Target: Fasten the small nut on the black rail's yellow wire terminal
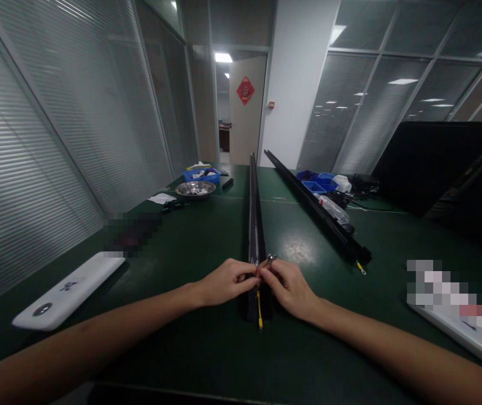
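Observation:
A long black rail lies lengthwise on the green table, pointing away from me. Over its near end my left hand is closed, thumb and fingers pinched together at the rail's top. My right hand meets it there, also pinching; the fingertips of both nearly touch and hide what is between them. A small shiny metal piece sticks up by the right fingers; its kind is unclear. Below the fingers a yellow wire with a terminal at its end runs down toward me.
A second black rail with a yellow-green wire lug lies to the right. Blue bins and a plastic bottle stand beside it. Back left are a metal bowl and blue basket. White cases flank the sides.

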The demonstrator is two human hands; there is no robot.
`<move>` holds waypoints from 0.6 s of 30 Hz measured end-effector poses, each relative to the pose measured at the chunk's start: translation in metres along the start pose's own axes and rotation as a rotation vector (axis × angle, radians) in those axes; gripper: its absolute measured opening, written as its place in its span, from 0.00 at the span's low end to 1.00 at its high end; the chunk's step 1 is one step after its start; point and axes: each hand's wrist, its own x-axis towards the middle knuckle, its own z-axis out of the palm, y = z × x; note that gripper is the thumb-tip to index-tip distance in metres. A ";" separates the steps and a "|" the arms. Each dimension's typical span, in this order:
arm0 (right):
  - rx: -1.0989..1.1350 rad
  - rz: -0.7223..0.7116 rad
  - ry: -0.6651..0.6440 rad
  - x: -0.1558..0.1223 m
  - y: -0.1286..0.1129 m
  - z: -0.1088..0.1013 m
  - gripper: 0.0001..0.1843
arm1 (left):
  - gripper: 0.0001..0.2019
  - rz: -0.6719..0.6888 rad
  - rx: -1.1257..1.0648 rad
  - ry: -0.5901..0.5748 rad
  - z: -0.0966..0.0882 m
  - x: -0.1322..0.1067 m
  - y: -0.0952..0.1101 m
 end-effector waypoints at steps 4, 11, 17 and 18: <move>-0.084 -0.002 0.017 -0.002 -0.001 0.002 0.11 | 0.14 -0.024 -0.006 -0.004 0.000 0.000 0.000; -0.224 0.004 0.064 -0.005 -0.005 0.005 0.12 | 0.12 -0.030 -0.006 0.001 0.000 0.000 0.001; -0.257 -0.015 0.127 -0.005 -0.003 0.005 0.10 | 0.13 -0.053 -0.013 -0.001 -0.001 0.000 0.003; -0.239 -0.016 0.133 -0.005 -0.002 0.005 0.09 | 0.13 -0.058 -0.016 0.003 0.000 0.000 0.003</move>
